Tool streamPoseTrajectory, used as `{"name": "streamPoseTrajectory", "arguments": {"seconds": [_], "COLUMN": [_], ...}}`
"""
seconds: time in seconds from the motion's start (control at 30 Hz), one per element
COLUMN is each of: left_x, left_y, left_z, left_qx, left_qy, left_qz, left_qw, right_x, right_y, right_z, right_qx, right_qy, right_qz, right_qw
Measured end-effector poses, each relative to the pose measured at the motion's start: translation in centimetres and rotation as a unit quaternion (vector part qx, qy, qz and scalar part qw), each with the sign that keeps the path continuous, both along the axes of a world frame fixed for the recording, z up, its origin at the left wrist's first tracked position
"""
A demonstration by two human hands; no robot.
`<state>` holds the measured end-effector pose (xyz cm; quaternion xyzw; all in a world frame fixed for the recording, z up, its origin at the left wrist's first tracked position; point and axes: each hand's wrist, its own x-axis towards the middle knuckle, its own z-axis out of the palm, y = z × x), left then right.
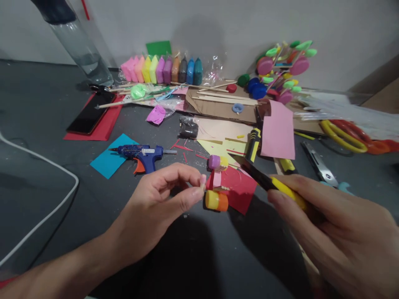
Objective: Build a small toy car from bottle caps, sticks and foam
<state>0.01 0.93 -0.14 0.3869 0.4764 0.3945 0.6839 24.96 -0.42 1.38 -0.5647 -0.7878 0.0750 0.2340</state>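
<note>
Left arm: bare forearm enters at the near left corner and angles toward the middle.
Left hand: thumb side up, palm facing right.
Left fingers: thumb and forefinger pinched tip to tip, the rest curled behind.
Right hand: reaches in from the near right, back up, pointing far-left.
Right fingers: closed in a grip, lying close together.
</note>
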Motion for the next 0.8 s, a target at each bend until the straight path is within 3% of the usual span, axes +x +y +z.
{"name": "streamPoseTrajectory", "arguments": {"seconds": [0.2,0.47,0.67,0.8], "left_x": [0.3,0.4,0.3,0.3], "left_y": [0.1,-0.1,-0.4,-0.6], "left_z": [-0.6,-0.8,-0.7,-0.5], "left_qx": [-0.096,-0.103,-0.099,-0.083], "left_qy": [-0.136,-0.214,-0.191,-0.156], "left_qz": [-0.091,-0.113,-0.113,-0.113], "left_qw": [0.982,0.965,0.970,0.978], "right_x": [0.5,1.2,1.1,2.0], "right_y": [1.1,1.6,2.5,2.9], "right_z": [-1.6,-2.1,-0.7,0.1], "right_qx": [0.025,-0.006,-0.081,-0.109], "right_qy": [-0.152,-0.233,-0.263,-0.267], "right_qz": [-0.085,-0.155,-0.263,-0.297], "right_qw": [0.984,0.960,0.925,0.910]}}
